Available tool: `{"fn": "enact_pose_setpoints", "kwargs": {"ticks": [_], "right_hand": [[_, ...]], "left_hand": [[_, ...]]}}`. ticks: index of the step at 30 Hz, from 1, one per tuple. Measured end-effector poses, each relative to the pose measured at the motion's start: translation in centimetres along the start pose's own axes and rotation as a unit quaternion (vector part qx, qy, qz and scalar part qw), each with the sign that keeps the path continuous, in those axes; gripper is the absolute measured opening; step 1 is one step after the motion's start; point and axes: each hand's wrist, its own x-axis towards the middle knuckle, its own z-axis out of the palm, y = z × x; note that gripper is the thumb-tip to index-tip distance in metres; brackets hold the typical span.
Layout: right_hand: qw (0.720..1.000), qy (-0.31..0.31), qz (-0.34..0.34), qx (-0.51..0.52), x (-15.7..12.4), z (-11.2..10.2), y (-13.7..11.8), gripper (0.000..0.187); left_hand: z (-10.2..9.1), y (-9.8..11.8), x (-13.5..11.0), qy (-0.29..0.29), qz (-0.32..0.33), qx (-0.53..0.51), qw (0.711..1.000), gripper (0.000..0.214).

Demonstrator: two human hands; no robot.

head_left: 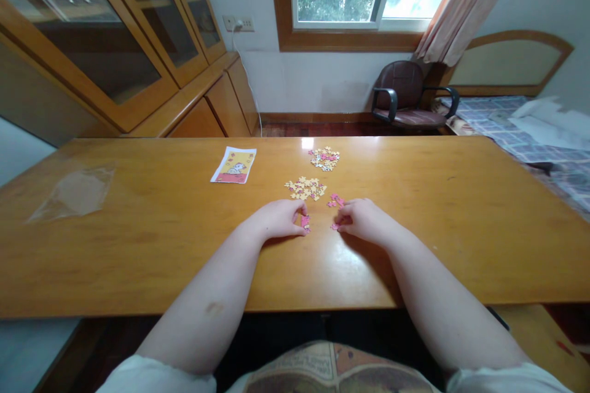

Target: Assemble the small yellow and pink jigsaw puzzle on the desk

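Observation:
My left hand (pixel 282 219) rests on the table with thumb and fingers closed around the edges of a small group of pink jigsaw pieces (pixel 305 223). Across a short gap, my right hand (pixel 362 220) pinches a pink jigsaw piece (pixel 335 226) at the tabletop. A few loose pink pieces (pixel 335 200) lie just beyond my right fingertips. Farther off sits a pile of mostly yellow pieces (pixel 305 188). Behind that is another pile of mixed yellow, white and pink pieces (pixel 325 158).
A picture card (pixel 234 166) with a white animal on yellow and pink lies left of the piles. Clear plastic wrapping (pixel 76 191) is at the left of the wooden table (pixel 461 221). Beyond the table stand a glass-door cabinet (pixel 138 31), an armchair (pixel 405 95) and a bed (pixel 520 120).

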Motion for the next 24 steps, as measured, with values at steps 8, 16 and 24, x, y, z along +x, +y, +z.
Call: {"fn": "enact_pose_setpoints", "kwargs": {"ticks": [8, 16, 24], "right_hand": [[0.995, 0.099, 0.025, 0.006, 0.3, 0.2, 1.2, 0.020], [0.988, 0.139, 0.049, -0.041, 1.8, 1.3, 1.8, 0.026], [0.976, 0.149, 0.155, -0.041, 1.6, 0.3, 3.2, 0.023]], "left_hand": [[-0.3, 0.2, -0.1, 0.007, 0.005, -0.009, 1.000, 0.044], [0.4, 1.4, -0.1, 0.042, 0.057, 0.024, 0.997, 0.022], [2.5, 4.0, 0.3, 0.089, 0.078, 0.062, 0.991, 0.031]]}}
